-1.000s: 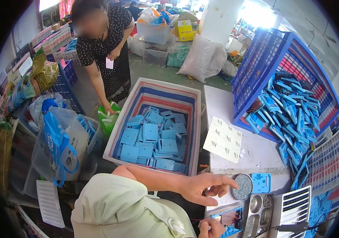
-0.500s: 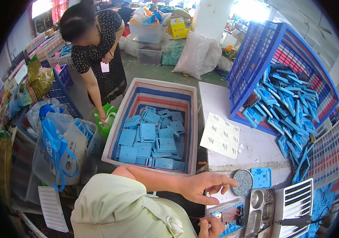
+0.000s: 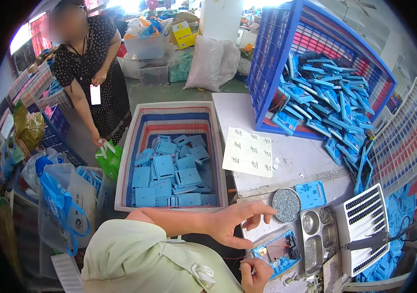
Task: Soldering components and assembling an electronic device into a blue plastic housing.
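My left hand [image 3: 235, 225] is open over the workbench, fingers stretched toward the rim of a round tin [image 3: 287, 205] filled with small grey metal pieces. Below it lies an open blue plastic housing [image 3: 277, 255] with a circuit board, thin wires and dark parts inside. My right hand [image 3: 255, 274] is curled closed at the near-left edge of this housing; what its fingers hold, if anything, is hidden. A thin red wire runs just left of that hand. A steel compartment tray [image 3: 312, 246] stands right of the housing, and a flat blue plastic part [image 3: 311, 195] lies behind it.
A white rack with black beads [image 3: 364, 224] and a dark corded tool [image 3: 370, 241] stand at right. A tipped blue crate [image 3: 271, 63] spills blue housings. Left of the bench, a lined bin [image 3: 123, 188] holds blue cases. Another person [image 3: 93, 63] stands beyond it with a green bag [image 3: 109, 160].
The view has shifted, moving the bench leftward in the picture. The other person has straightened up and lifted the green bag slightly. My hands keep nearly the same places over the bench.
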{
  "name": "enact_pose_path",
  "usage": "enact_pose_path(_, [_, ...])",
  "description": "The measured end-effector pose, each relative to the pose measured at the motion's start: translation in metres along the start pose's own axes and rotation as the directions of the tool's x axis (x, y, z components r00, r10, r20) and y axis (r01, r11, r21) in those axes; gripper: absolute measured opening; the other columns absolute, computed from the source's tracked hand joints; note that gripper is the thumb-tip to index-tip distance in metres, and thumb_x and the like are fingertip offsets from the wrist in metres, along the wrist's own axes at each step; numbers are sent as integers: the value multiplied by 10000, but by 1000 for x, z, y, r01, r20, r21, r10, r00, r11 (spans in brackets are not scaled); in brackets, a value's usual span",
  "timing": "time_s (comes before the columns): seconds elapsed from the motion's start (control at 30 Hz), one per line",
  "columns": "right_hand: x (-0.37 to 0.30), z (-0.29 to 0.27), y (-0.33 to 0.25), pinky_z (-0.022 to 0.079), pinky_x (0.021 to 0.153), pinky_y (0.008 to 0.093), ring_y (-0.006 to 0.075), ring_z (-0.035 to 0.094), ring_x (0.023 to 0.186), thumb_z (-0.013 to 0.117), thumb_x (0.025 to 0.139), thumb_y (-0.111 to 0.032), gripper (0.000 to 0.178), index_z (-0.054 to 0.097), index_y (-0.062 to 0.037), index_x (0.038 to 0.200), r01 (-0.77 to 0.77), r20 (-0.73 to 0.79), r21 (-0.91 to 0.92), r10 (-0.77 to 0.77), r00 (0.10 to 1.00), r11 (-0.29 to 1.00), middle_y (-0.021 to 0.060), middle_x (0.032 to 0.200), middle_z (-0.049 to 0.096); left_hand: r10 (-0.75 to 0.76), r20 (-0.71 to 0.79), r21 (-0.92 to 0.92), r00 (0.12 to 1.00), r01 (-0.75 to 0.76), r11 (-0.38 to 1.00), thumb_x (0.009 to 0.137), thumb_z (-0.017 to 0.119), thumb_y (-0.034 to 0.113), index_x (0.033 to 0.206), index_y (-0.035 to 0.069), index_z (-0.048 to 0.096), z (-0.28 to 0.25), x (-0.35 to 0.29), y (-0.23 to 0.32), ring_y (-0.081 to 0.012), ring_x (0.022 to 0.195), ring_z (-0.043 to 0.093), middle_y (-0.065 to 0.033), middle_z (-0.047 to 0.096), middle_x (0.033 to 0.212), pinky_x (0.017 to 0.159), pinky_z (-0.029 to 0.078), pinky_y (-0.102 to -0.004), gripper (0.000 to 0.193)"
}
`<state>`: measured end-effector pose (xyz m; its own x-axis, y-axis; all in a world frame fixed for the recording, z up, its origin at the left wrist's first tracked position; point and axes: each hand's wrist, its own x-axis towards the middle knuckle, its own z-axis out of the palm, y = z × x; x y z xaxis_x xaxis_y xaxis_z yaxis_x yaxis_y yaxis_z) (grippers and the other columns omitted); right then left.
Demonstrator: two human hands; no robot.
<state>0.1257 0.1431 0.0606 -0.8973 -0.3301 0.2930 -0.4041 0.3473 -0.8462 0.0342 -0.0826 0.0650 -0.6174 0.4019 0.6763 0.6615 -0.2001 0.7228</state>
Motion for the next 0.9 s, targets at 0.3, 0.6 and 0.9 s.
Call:
enact_pose_path(0.3, [-5, 1, 8, 436, 553, 343, 221, 555, 558, 709, 889, -58, 59, 708, -1, 876, 33, -111, 17, -31, 993, 999, 132, 671, 616, 14, 114, 36, 993, -19, 999, 790, 797, 139, 1545, 44, 360, 10, 5, -7, -178, 791, 531, -147, 552, 1276, 709, 489, -319, 877])
enact_pose_path(0.6, [-1, 3, 3, 418, 528, 329, 194, 538, 545, 745, 865, -28, 61, 690, -3, 860, -4, -141, -6, 3, 990, 1000, 123, 662, 599, -56, 161, 104, 985, 40, 994, 776, 800, 139, 1550, 40, 378, 12, 5, -10, -201, 796, 545, -152, 514, 1329, 727, 501, -331, 888])
enact_pose_path(0.9, [-2, 14, 11, 426, 558, 303, 179, 545, 579, 719, 890, -5, 81, 695, -10, 967, -18, -238, -83, -2, 971, 996, 74, 715, 622, -70, 181, 64, 981, 59, 996, 803, 801, 181, 1553, 37, 359, 14, 5, -8, -229, 851, 546, -154, 506, 1323, 758, 509, -347, 883])
